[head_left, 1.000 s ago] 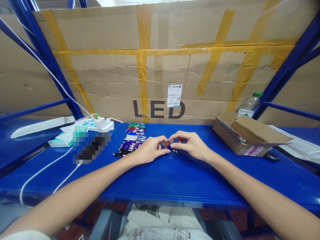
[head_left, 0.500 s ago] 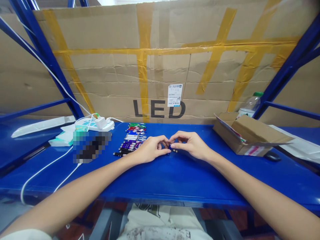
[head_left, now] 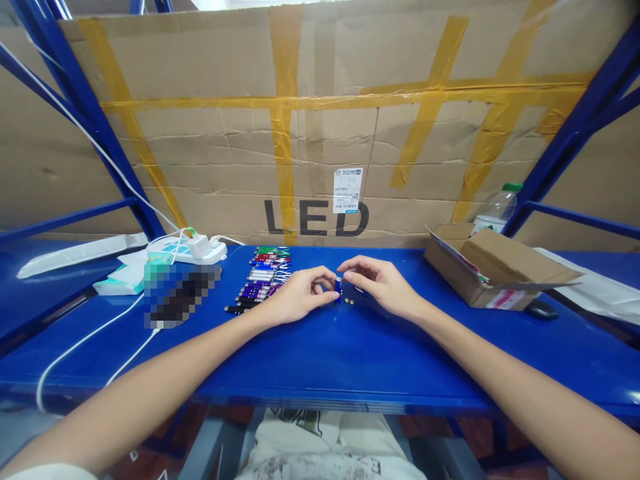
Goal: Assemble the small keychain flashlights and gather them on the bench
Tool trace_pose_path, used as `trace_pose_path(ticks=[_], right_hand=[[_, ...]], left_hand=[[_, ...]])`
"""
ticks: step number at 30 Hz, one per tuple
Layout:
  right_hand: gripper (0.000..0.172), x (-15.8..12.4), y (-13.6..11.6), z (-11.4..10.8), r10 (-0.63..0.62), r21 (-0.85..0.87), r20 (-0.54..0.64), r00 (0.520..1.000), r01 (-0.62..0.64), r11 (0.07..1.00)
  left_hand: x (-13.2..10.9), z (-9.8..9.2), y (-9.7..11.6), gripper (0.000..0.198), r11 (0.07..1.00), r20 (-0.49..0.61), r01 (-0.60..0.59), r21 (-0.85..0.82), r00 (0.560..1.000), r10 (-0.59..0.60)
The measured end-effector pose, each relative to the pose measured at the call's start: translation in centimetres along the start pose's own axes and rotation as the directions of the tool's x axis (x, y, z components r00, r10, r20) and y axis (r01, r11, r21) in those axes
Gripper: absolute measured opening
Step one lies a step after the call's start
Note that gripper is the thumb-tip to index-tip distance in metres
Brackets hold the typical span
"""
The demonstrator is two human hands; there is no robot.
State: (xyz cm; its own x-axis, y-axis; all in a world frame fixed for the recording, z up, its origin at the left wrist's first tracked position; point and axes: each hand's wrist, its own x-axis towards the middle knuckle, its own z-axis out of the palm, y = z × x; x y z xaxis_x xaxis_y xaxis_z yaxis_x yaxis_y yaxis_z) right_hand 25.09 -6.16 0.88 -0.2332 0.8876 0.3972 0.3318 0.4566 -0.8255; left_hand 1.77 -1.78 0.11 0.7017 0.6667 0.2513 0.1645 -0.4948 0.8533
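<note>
My left hand (head_left: 306, 293) pinches a short blue tube (head_left: 339, 291) upright between thumb and fingers, just above the table. My right hand (head_left: 379, 283) is beside the tube's top end, thumb and forefinger in a pinch; whatever is between them is too small to make out. Under the right hand lies another blue piece (head_left: 360, 291), partly hidden by the fingers. Small shiny round pieces (head_left: 349, 301) rest on the table between the hands. Left of my left hand, several small penlight-like sticks (head_left: 261, 275) with cord loops lie in a column, grouped by colour.
A blue table (head_left: 320, 360) carries an open cardboard box (head_left: 500, 267) at right, with a dark mouse-like object (head_left: 541, 309) beside it and a green-capped bottle (head_left: 497, 208) behind. At left are a power strip (head_left: 200, 250), white cables and a blurred dark object (head_left: 183, 297). Large cardboard (head_left: 210, 160) stands behind.
My right hand has drawn slightly apart from my left, so the blue tube's top end shows. The blue piece under the right hand has come into view.
</note>
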Motion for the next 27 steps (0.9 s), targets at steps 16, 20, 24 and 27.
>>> trace_pose_path(ticks=[16,20,24,27], right_hand=[[0.031,0.28,0.59,-0.07,-0.006,-0.028,-0.061,0.998,0.005,1.000],[0.031,0.28,0.64,-0.10,-0.001,-0.058,-0.077,0.997,-0.004,0.998],[0.031,0.27,0.77,-0.21,0.013,-0.081,-0.098,0.995,-0.021,0.997],[0.031,0.26,0.84,-0.24,0.016,-0.087,-0.098,0.995,-0.025,0.996]], left_hand=[[0.51,-0.34,-0.28,0.056,0.937,0.060,-0.002,-0.349,0.998,0.025],[0.51,-0.29,-0.55,0.050,0.950,0.014,-0.015,-0.312,1.000,0.020],[0.35,-0.25,-0.50,0.041,0.978,-0.046,-0.040,-0.204,0.998,0.032],[0.12,-0.29,-0.16,0.035,0.994,-0.077,-0.061,-0.093,0.996,0.054]])
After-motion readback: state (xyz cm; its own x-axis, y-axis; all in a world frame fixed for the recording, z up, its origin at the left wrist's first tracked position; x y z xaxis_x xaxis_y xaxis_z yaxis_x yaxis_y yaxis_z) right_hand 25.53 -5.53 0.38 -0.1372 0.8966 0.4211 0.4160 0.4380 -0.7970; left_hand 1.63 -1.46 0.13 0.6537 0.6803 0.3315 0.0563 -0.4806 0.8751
